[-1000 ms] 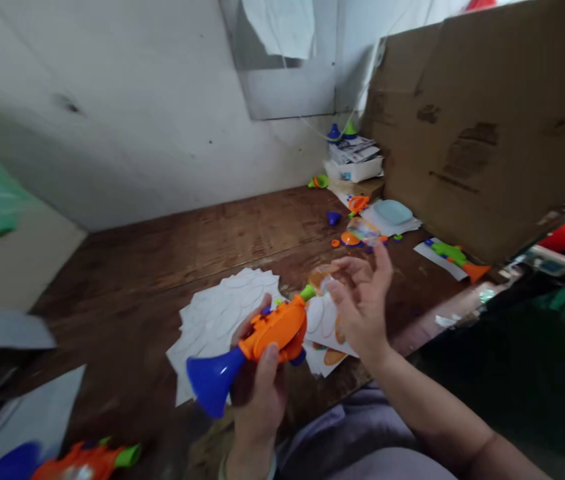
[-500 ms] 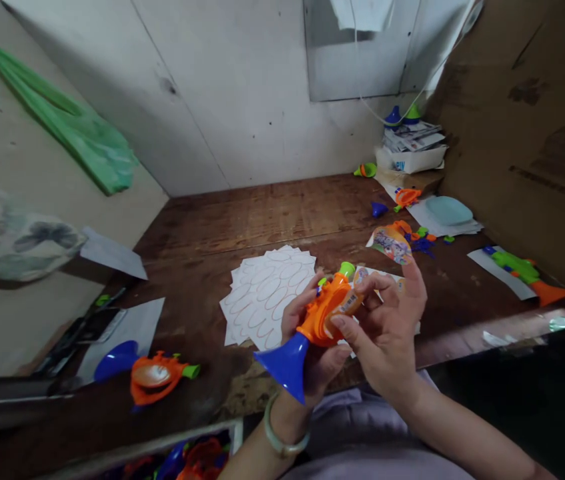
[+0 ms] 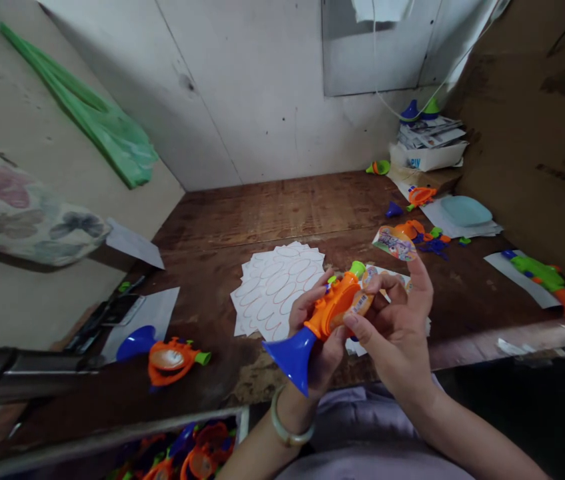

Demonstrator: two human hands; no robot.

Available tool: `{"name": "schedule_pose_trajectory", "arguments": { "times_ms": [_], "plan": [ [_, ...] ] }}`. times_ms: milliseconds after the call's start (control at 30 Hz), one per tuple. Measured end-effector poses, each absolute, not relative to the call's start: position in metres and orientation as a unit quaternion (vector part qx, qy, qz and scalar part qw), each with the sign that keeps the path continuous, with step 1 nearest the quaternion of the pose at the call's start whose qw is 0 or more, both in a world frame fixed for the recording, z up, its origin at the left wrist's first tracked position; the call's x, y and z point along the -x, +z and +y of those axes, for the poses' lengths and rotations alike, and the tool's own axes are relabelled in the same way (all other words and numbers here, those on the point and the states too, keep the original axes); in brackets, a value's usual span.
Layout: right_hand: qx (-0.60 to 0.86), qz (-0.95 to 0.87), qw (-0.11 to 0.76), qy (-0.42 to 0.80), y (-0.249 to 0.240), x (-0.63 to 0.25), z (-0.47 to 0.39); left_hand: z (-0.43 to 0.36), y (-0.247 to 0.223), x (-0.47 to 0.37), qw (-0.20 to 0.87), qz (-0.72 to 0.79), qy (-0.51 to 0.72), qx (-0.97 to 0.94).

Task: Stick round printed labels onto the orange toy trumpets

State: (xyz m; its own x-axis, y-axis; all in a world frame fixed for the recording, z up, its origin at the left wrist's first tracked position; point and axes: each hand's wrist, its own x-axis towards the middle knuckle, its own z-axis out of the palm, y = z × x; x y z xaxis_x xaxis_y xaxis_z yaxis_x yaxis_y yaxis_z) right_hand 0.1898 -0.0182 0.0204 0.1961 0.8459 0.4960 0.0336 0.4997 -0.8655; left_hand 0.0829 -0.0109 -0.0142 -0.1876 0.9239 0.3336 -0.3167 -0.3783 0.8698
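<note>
My left hand [image 3: 329, 360] is wrapped round a toy trumpet [image 3: 332, 307] with an orange body, a blue bell pointing down-left and a green mouthpiece at the upper right. Between the thumb and fingers of my right hand [image 3: 399, 340] is an orange sticker with a barcode [image 3: 361, 305], right against the trumpet's side. Whether it is stuck down there I cannot tell. A second, printed sticker [image 3: 395, 245] clings to a raised fingertip of that hand. Below it, partly hidden by my fingers, lies a printed sticker sheet [image 3: 382, 273].
White sheets with oval outlines [image 3: 275, 283] are fanned out behind the trumpet. Another toy trumpet [image 3: 169, 360] lies at left, above a box of toy parts [image 3: 242, 427]. On the right are small plastic parts [image 3: 432, 243], a light-blue lid-like piece [image 3: 466, 210] and a green-and-orange toy [image 3: 542, 273].
The view has swung slightly left, so the surroundings appear further right. My left hand still holds the toy trumpet, tilted a little differently, and my right hand keeps the barcode sticker at its side.
</note>
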Motion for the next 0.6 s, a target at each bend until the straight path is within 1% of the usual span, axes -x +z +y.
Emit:
{"name": "schedule_pose_trajectory", "arguments": {
  "times_ms": [233,400,500,600],
  "plan": [
    [0.383,-0.571,0.661,0.301,0.022,-0.191,-0.018,-0.011,-0.013,-0.084,0.457,0.31,0.701,-0.451],
    [0.384,-0.528,0.683,0.327,0.022,-0.185,-0.02,-0.011,-0.016,-0.085,0.457,0.293,0.711,-0.447],
    [0.381,-0.535,0.702,0.276,0.021,-0.181,-0.017,-0.013,-0.02,-0.084,0.454,0.282,0.717,-0.447],
    [0.349,-0.572,0.724,0.164,0.022,-0.183,-0.01,-0.017,-0.023,-0.082,0.453,0.266,0.714,-0.462]
  ]
}}
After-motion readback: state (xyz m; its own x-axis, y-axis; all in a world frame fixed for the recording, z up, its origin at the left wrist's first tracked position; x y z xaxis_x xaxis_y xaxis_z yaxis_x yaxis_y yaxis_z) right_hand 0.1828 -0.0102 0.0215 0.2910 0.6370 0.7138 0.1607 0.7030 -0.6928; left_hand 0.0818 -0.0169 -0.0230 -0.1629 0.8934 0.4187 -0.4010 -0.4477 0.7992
